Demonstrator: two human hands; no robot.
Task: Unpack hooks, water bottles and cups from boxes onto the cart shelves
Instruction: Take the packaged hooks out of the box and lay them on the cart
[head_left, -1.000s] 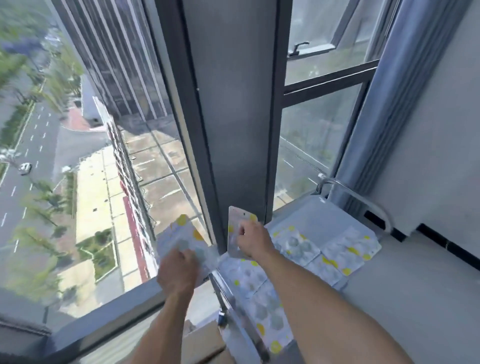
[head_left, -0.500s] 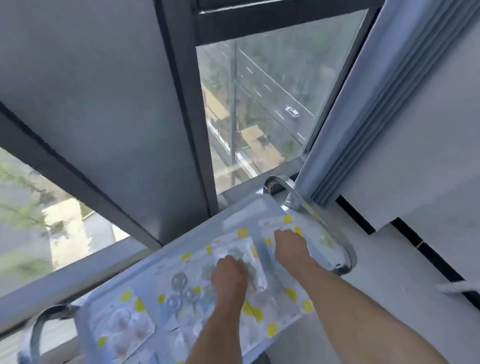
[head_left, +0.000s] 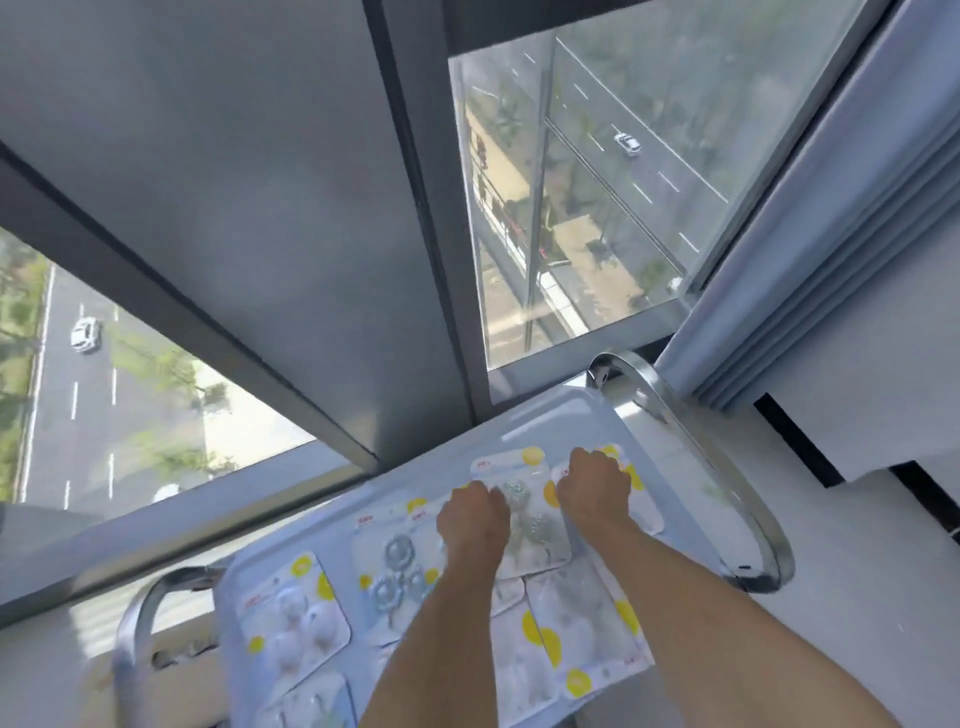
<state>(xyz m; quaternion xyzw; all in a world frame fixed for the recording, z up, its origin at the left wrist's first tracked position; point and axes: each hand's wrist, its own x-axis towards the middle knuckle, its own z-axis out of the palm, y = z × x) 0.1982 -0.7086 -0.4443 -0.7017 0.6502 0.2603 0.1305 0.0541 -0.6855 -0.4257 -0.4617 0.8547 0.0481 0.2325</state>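
Two hands: both reach forward over the cart's top shelf, knuckles up, fingers curled down onto hook packs.
Left hand (head_left: 471, 522): fingers bent onto the left edge of a blister pack of hooks (head_left: 524, 512); whether it pinches the card or only presses it, I cannot tell.
Right hand (head_left: 594, 487): at 3 o'clock of the left, fingers curled over a neighbouring hook pack (head_left: 644, 506); grip also unclear.
Hook packs: flat glossy cards, rounded corners, yellow dots, clear bubbles over round metallic hooks; several overlap across the shelf, one at 9 o'clock of the left hand (head_left: 397, 566), another at 8 o'clock (head_left: 293, 618).
Cart top shelf (head_left: 545, 421): smooth pale tray with a raised rim.
Cart handles: curved chrome tube at 3 o'clock (head_left: 727, 488) and at 8 o'clock (head_left: 140, 618).
Backdrop: grey window frame (head_left: 415, 208), pleated curtain (head_left: 831, 234).
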